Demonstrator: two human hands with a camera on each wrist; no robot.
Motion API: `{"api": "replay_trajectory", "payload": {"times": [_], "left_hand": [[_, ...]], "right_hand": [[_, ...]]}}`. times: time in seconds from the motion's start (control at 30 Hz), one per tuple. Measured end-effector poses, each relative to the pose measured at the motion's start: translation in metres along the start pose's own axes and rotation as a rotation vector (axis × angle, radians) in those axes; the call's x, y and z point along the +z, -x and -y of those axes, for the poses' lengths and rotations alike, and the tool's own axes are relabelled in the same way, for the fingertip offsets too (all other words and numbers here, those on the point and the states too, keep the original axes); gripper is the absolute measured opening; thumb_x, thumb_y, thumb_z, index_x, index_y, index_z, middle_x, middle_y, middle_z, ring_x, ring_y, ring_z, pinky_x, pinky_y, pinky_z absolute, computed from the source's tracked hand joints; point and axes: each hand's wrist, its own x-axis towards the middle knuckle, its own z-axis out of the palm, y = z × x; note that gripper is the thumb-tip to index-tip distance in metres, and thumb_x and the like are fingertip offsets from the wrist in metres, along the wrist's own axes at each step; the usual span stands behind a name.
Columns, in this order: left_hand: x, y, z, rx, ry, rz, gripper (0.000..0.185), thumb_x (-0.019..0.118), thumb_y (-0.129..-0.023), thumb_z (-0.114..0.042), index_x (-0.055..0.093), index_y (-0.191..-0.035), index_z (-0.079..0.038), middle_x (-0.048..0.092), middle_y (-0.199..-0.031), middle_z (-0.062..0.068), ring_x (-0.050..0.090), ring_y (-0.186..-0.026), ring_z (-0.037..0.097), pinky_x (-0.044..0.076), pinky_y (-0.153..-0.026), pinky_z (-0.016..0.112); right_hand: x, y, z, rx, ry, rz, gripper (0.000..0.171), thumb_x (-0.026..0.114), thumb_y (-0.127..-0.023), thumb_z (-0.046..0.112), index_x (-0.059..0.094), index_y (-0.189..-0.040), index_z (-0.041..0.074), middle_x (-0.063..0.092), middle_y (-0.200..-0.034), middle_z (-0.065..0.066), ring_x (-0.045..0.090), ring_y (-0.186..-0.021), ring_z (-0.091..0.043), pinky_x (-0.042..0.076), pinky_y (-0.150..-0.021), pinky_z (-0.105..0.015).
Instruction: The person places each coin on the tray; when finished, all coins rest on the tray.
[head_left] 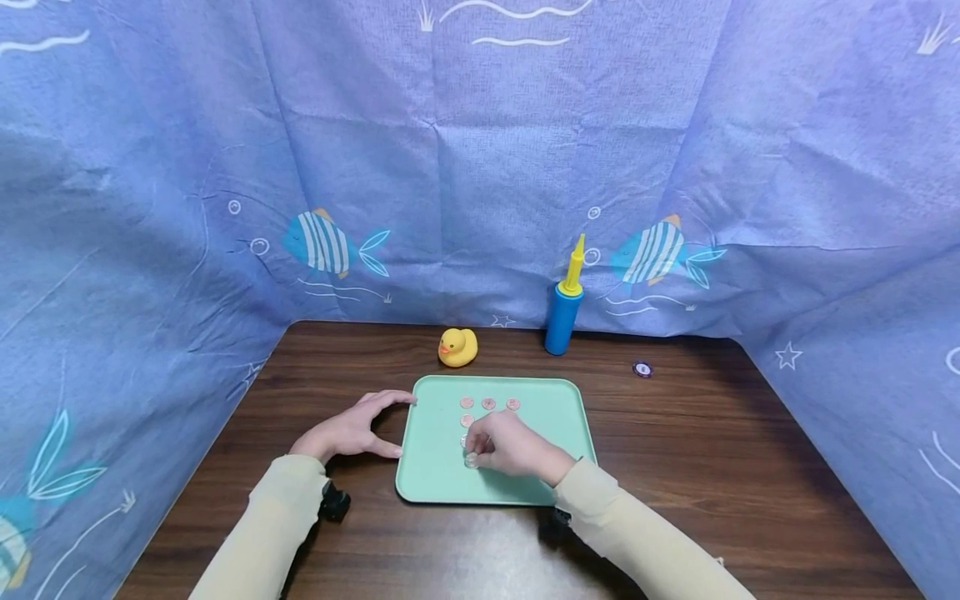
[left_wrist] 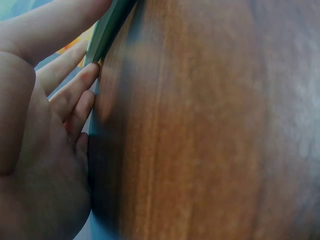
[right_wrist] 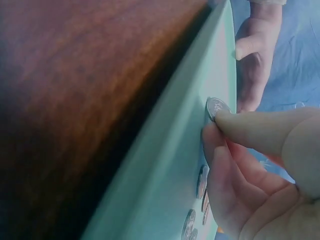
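Right hand (head_left: 513, 447) pinching a small silver round coin (head_left: 472, 459) between thumb and fingertips, low over the flat mint-green plastic tray (head_left: 435, 475), near its middle-left part. In the right wrist view, silver coin (right_wrist: 216, 106) sitting at the thumb tip, edge touching or just over the tray floor (right_wrist: 165, 165); cannot tell which. Right hand (right_wrist: 260, 170) fingers curling under the coin.

Left hand (head_left: 351, 429) lying on the dark brown wooden surface (head_left: 712, 467), hugging the tray's left edge: index fingertip touching the far left corner, thumb touching the left rim lower down, fingers relaxed and spread, gripping nothing. In the left wrist view, left hand (left_wrist: 45, 130) fingertips resting against the tray rim (left_wrist: 107, 30), palm close to the wood (left_wrist: 210, 130).

Lying on the tray beyond the right hand: three small copper-coloured round coins (head_left: 489, 403) in a row near the far edge, one more copper coin (head_left: 467, 420) just below the leftmost of them. More coins partly hidden by the right hand; count not readable. In the right wrist view, several coins (right_wrist: 201, 182) lying flat on the tray beneath the fingers.

Standing at the back of the surface: yellow rubber duck (head_left: 457, 347) just behind the tray, blue cylindrical hand pump with yellow nozzle (head_left: 564, 307) to its right, small dark round token (head_left: 642, 369) well apart to the right. Blue fish-print cloth (head_left: 480, 150) hanging around three sides.
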Motion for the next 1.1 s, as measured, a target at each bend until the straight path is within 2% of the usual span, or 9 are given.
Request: {"api": "replay_trajectory", "payload": {"times": [0.3, 0.63, 0.93, 1.1], "left_hand": [[0.0018, -0.0008, 0.0023, 0.001, 0.000, 0.000, 0.088, 0.092, -0.082, -0.041, 0.048, -0.156, -0.025, 0.039, -0.163, 0.006, 0.025, -0.154, 0.035, 0.026, -0.120, 0.064], [0.0020, -0.0017, 0.0018, 0.008, -0.003, 0.003, 0.088, 0.091, -0.083, -0.040, 0.047, -0.157, -0.023, 0.038, -0.164, 0.008, 0.024, -0.154, 0.036, 0.026, -0.120, 0.064], [0.0009, -0.0001, 0.0030, 0.030, -0.010, 0.002, 0.087, 0.090, -0.085, -0.040, 0.046, -0.157, -0.021, 0.038, -0.164, 0.011, 0.024, -0.152, 0.039, 0.027, -0.118, 0.067], [0.0021, -0.0002, 0.0046, 0.021, 0.000, 0.001, 0.087, 0.090, -0.084, -0.041, 0.047, -0.157, -0.023, 0.038, -0.164, 0.009, 0.024, -0.153, 0.037, 0.026, -0.119, 0.066]], "right_hand": [[0.0056, -0.0002, 0.0025, 0.038, 0.070, -0.016, 0.010, 0.085, -0.089, 0.004, 0.076, -0.093, 0.009, 0.075, -0.085, 0.001, 0.066, -0.079, -0.003, 0.056, -0.074, -0.020], [0.0076, -0.0006, 0.0041, 0.032, 0.125, -0.011, 0.005, 0.084, -0.091, 0.009, 0.080, -0.094, 0.009, 0.077, -0.088, 0.001, 0.069, -0.083, -0.003, 0.056, -0.076, -0.019], [0.0099, -0.0036, 0.0035, 0.034, 0.111, -0.010, 0.005, 0.084, -0.090, 0.008, 0.080, -0.091, 0.009, 0.075, -0.084, 0.004, 0.067, -0.079, -0.001, 0.055, -0.073, -0.018], [0.0091, -0.0028, 0.0024, 0.038, 0.079, -0.008, 0.004, 0.084, -0.091, 0.011, 0.080, -0.092, 0.011, 0.074, -0.084, 0.007, 0.066, -0.079, 0.000, 0.055, -0.074, -0.019]]}}
